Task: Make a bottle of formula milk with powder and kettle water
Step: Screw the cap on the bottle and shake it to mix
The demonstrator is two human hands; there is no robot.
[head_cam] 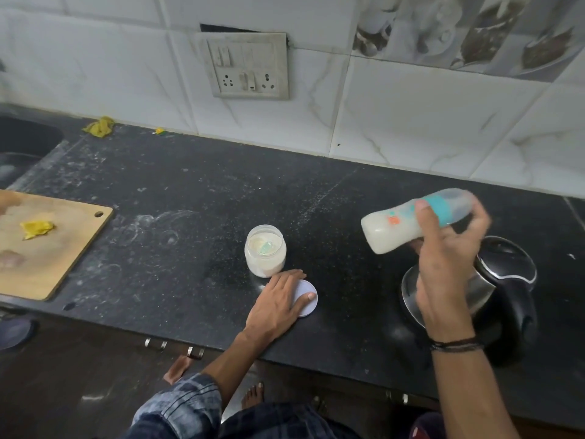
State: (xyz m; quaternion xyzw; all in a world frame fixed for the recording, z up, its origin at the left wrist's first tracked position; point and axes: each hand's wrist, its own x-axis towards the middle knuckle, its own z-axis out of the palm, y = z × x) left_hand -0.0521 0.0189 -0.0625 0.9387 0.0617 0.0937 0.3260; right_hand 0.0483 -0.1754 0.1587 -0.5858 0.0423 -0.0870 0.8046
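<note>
Your right grip (pixel 443 248) is wrapped round the bottle (pixel 395 231), which is milky, capped and held above the kettle (pixel 506 270). Its long axis is near level, base pointing left. Your left grip (pixel 278 296) lies flat, fingers straight, on the white lid (pixel 309 301) on the worktop (pixel 190 191). The open powder jar (pixel 265 251) stands just beyond it, so the left is likely nearer for capping.

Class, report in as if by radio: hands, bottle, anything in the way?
Right hand grips milky bottle, tilted, near kettle. Left hand flat on white lid beside open powder jar. Nothing blocking.
</note>
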